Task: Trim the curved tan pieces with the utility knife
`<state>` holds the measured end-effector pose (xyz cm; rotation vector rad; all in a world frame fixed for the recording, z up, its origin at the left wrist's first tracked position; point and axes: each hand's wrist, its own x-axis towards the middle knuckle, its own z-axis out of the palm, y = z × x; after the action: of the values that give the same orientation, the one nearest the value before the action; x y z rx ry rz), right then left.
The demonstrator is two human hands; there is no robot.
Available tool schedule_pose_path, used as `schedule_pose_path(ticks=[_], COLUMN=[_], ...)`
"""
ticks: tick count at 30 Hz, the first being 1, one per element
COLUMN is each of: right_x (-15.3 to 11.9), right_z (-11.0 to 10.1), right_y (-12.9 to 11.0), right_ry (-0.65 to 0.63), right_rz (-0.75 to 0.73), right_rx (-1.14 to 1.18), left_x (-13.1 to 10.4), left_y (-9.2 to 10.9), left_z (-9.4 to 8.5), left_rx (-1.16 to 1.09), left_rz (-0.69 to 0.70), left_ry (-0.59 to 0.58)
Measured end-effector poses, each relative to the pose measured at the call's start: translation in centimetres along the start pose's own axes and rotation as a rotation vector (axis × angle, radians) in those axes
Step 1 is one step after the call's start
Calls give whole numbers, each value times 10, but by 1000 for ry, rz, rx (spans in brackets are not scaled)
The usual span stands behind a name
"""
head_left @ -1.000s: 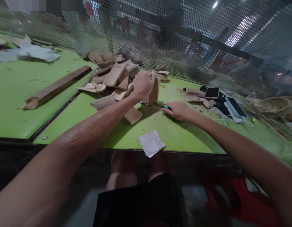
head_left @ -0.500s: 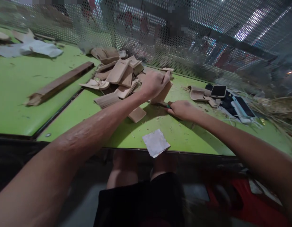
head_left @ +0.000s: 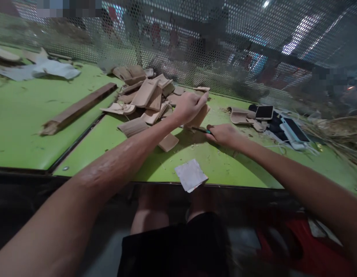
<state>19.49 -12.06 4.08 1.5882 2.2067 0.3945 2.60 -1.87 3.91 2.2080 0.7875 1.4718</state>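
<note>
My left hand (head_left: pixel 189 105) grips a curved tan wooden piece (head_left: pixel 199 116) by its upper part, tilted over the green table (head_left: pixel 218 165). Fingers of my right hand (head_left: pixel 224 135) are wrapped round the green handle of a thin dark knife (head_left: pixel 201 130). The blade points left, at the lower end of the piece; whether it touches is unclear. Left of my left hand lies a heap of similar wooden pieces (head_left: pixel 145 92). A folded pale paper square (head_left: pixel 191 175) rests at the table's near edge.
A long brown wooden bar (head_left: pixel 80 108) lies on the left. White crumpled paper (head_left: pixel 58 68) is at the back left. To the right are a phone (head_left: pixel 264 112), a light-blue device (head_left: pixel 294 132) and cables. A perforated metal screen (head_left: pixel 178 42) stands behind.
The camera view has shifted slightly. My left hand still holds the wooden piece, its index finger now stretched further upward, and more of the knife shows beside the fingers of my right hand.
</note>
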Motion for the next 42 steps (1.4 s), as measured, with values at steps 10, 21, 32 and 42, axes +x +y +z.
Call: schedule_pose_path(ticks=[10,21,32,42], right_x=[3,-16,-17,-24], right_z=[2,9,29,30], right_y=[1,-11,0,0], right_ry=[9,174,311,434], right_rz=[30,-29,200,219], right_rx=[73,79,303,482], left_x=[1,0,-4,-13], left_y=[-4,3,-21,1], left_z=[0,-6,-13,1], left_rx=[-22,-68,-328,-536], left_rz=[-28,-91,-230,-556], left_ry=[-3,-44,-355,-271])
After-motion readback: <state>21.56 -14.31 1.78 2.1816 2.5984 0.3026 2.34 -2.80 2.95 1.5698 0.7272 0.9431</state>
